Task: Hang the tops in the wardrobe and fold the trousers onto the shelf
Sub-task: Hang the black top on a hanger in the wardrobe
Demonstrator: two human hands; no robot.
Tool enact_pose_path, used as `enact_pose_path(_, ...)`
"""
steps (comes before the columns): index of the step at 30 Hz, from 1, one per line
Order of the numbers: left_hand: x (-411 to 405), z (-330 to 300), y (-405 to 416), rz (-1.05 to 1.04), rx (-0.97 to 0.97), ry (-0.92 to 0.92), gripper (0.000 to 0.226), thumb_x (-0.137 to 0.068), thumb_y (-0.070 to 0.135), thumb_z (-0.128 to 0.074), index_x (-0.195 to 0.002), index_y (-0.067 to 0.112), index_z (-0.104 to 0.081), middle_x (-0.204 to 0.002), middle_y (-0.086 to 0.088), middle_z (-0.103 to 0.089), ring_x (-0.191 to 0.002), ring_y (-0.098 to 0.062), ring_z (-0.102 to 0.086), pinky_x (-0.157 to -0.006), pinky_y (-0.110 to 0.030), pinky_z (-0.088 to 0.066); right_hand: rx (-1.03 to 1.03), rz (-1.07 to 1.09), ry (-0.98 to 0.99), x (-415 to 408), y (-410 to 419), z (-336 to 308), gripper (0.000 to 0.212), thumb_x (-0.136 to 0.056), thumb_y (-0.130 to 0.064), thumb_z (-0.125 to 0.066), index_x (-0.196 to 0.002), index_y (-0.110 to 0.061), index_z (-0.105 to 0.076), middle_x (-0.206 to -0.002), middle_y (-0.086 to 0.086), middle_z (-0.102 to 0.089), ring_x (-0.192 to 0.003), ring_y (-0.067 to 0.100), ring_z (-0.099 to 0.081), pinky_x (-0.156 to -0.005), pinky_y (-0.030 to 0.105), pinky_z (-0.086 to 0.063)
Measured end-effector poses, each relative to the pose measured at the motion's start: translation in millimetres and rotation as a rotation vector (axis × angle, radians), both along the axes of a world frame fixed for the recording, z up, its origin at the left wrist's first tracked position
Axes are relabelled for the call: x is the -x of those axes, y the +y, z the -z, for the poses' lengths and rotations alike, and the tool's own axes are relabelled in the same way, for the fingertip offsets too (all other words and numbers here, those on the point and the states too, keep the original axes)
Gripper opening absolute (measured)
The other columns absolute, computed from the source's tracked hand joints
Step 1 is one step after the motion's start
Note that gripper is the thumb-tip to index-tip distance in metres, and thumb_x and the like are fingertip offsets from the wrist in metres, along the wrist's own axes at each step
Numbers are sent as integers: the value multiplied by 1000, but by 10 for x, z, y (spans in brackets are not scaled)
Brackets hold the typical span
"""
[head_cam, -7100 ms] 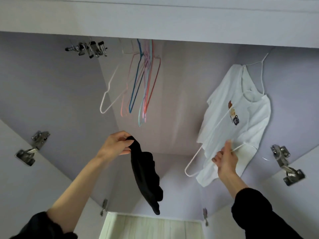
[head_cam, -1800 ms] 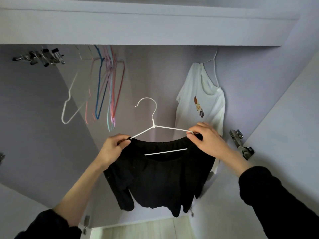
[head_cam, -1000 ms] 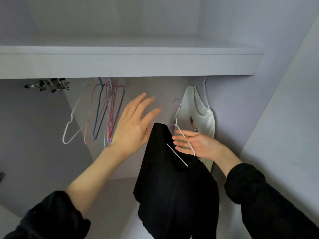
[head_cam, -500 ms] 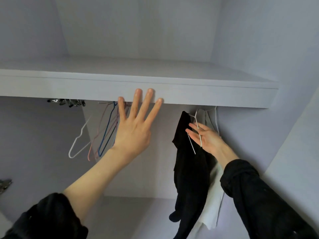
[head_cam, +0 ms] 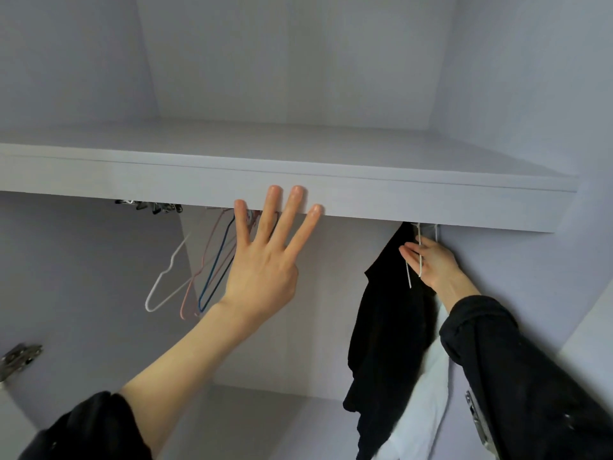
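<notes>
**Black top goes up at the right end of the wardrobe**

Black and soft, the long-sleeved fabric top hangs on a thin white wire hanger just under the right end of the pale lilac wardrobe shelf. Its hook runs up behind the shelf's front edge, so I cannot tell whether it sits on a rail. The right hand is at the hanger's neck, fingers only loosely bent with the wire passing across and between them; it seems to be holding the wire lightly rather than clenching it. The garment droops in a narrow fold, one sleeve trailing down toward the bottom edge of the view.

Directly behind it, touching its right side, hangs a white cotton T-shirt, mostly hidden by the black cloth and by the person's dark right sleeve.

The left hand is raised with fingers straight and spread wide, holding nothing, its fingertips overlapping the shelf's front edge near the middle.

Further left, under the shelf, hang several empty wire hangers: a white one, a pink one and a blue one, close together. Metal clip hangers sit bunched beyond them. A metal door hinge shows at the left edge, another at lower right.
</notes>
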State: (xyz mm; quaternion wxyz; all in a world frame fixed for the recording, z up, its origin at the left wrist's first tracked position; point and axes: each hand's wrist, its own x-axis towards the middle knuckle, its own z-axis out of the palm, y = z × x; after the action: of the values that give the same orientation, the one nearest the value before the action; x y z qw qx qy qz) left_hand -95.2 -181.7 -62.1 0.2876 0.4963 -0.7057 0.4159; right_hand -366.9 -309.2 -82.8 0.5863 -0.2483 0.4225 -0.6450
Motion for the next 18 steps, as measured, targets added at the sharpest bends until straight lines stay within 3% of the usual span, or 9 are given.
enact_pose_path(2, 1, -3, -3, -11, 3, -2, 101, -64, -4, -55, -149, 17, -6, -155, -13, -6, -142, -41, 2, -107, -66, 2, -27, 90, 43, 57, -42, -50, 44, -96, 10, -34, -139, 2, -38, -112, 22, -56, -86, 28, -61, -72, 26, -56)
enact_pose_path(4, 6, 4, -1, -21, -5, 0, 100, -65, -4, -54, -149, 18, -4, -156, -12, -3, -142, -41, 2, -107, -67, 1, -50, 166, 76, 86, -61, -89, 43, -97, 9, -31, -138, 1, -39, -126, 26, -53, -100, 33, -60, -85, 30, -51)
enact_pose_path(7, 21, 16, 11, -40, -31, 5, 95, -67, -1, -46, -150, 18, -3, -156, -11, 1, -142, -42, 2, -107, -68, -1, -70, 261, 168, 12, -60, -72, 42, -96, 11, -33, -135, 1, -44, -124, 28, -55, -111, 37, -58, -90, 35, -51)
enact_pose_path(11, 40, -14, 45, -46, -54, 5, 95, -67, -1, -50, -150, 16, -7, -156, -14, -6, -142, -41, 1, -107, -68, -2, -103, 344, 674, -49, 102, -7, 40, -92, 12, -38, -125, 0, -57, -120, 25, -60, -105, 37, -61, -94, 43, -50)
enact_pose_path(14, 118, 40, 147, -8, -107, 92, 90, -68, 1, -51, -150, 14, -14, -156, -15, -6, -143, -41, -1, -109, -65, -3, -69, 330, 971, -25, 408, 24, 45, -91, 11, -33, -127, -1, -56, -126, 21, -57, -117, 36, -54, -100, 34, -42)
enact_pose_path(16, 221, 135, 246, 75, -182, 151, 82, -71, 4, -49, -148, 12, -21, -156, -16, -7, -144, -40, -2, -110, -65, -8, -43, 272, 1056, -51, 684, 43, 45, -95, 6, -33, -135, -6, -50, -131, 17, -55, -118, 30, -53, -90, 20, -38)
enact_pose_path(18, 314, 295, 342, 189, -278, 167, 72, -74, 5, -47, -144, 9, -30, -155, -18, -11, -143, -39, -5, -111, -63, -15, 14, 243, 1125, -118, 966, 94, 43, -97, 1, -35, -136, -8, -49, -130, 15, -56, -115, 27, -55, -87, 14, -37)
